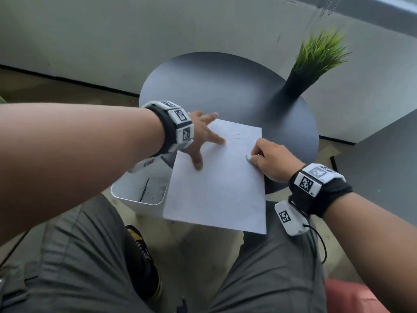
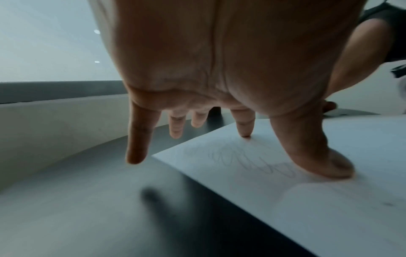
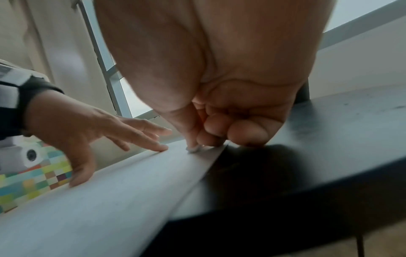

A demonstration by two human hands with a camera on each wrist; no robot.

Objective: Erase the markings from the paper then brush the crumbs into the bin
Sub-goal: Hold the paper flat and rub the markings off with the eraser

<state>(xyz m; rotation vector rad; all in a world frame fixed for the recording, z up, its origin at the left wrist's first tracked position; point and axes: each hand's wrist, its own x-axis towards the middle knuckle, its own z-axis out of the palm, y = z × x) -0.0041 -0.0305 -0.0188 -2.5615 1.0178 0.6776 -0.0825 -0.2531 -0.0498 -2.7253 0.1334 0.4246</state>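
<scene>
A white sheet of paper (image 1: 216, 184) lies on the round dark table (image 1: 225, 86), its near half hanging past the table's edge. Faint pencil scribbles (image 2: 252, 161) show near its far left corner. My left hand (image 1: 203, 136) is spread flat, with thumb (image 2: 325, 163) and index fingertip pressing the paper down. My right hand (image 1: 268, 159) pinches a small grey-white eraser (image 1: 249, 157) against the paper near its right edge; in the right wrist view the eraser (image 3: 194, 149) sits under my curled fingertips. A white bin (image 1: 140, 193) stands on the floor under the paper's left side.
A dark vase with green grass (image 1: 313, 62) stands at the table's far right. A grey wall runs behind the table. My knees in grey trousers fill the foreground, and a dark surface (image 1: 383, 168) rises at the right.
</scene>
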